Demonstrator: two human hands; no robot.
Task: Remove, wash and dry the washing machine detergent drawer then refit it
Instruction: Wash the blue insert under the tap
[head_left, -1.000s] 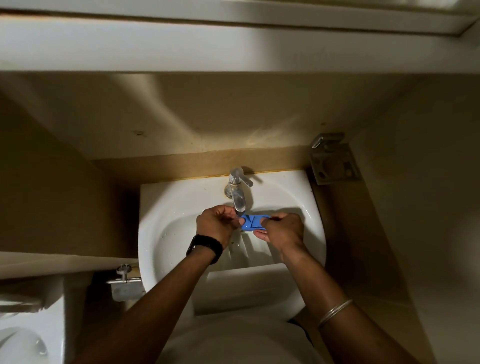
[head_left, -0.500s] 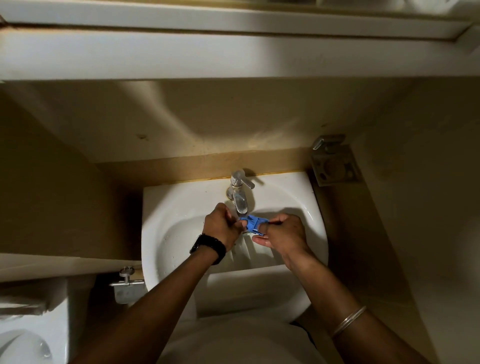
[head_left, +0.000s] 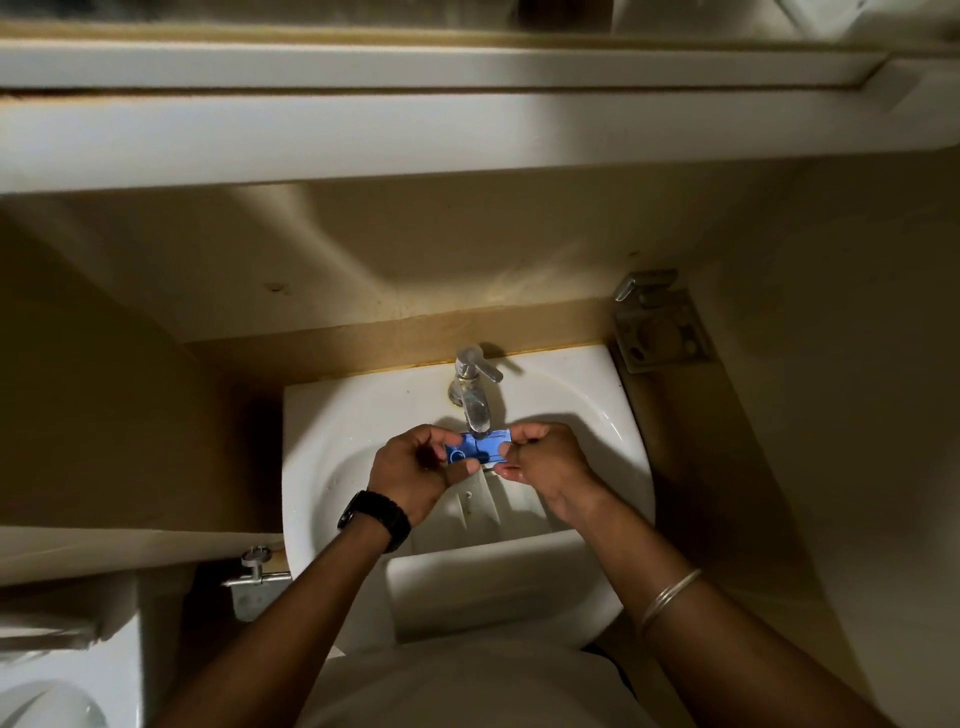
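Note:
A small blue plastic insert (head_left: 480, 450) of the detergent drawer is held flat under the spout of the chrome tap (head_left: 471, 397), over the white sink (head_left: 322, 431). My left hand (head_left: 415, 475), with a black watch on the wrist, pinches its left end. My right hand (head_left: 545, 467), a silver bangle on its forearm, pinches its right end. The white detergent drawer body (head_left: 493, 506) lies in the basin beneath my hands, partly hidden by them.
A metal soap holder (head_left: 660, 332) is fixed to the wall right of the sink. A small valve tap (head_left: 257, 569) sticks out at the sink's lower left. A white toilet (head_left: 47, 696) is at the bottom left. A white ledge (head_left: 415, 135) overhangs above.
The blue insert was tilted and bunched between my hands; now it is turned flat and stretched out under the spout. My hands have drawn slightly apart.

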